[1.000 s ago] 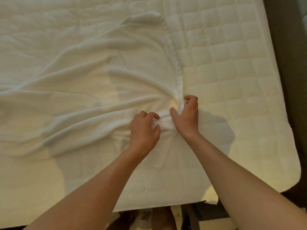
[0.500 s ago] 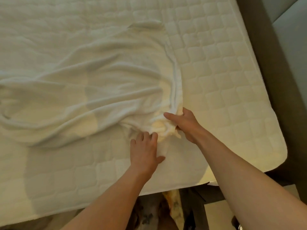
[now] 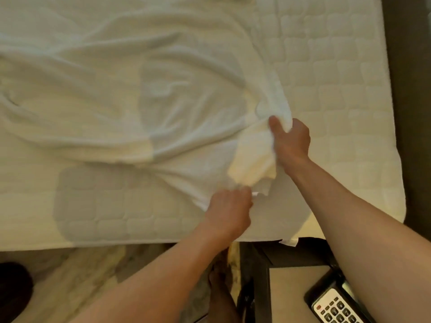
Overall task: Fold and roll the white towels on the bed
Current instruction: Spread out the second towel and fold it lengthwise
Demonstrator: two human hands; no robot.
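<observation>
White rumpled terry towel (image 3: pixel 144 94) on quilted cream mattress (image 3: pixel 338 78) | left hand (image 3: pixel 229 212), right hand (image 3: pixel 292 141) both pinching its near-right corner | black keypad remote (image 3: pixel 335 306) near right

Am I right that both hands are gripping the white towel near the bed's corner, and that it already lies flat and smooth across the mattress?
Not quite: the head view shows the white towel rumpled into long folds, not flat. The left hand and right hand do grip it near the corner of the bed.
</observation>
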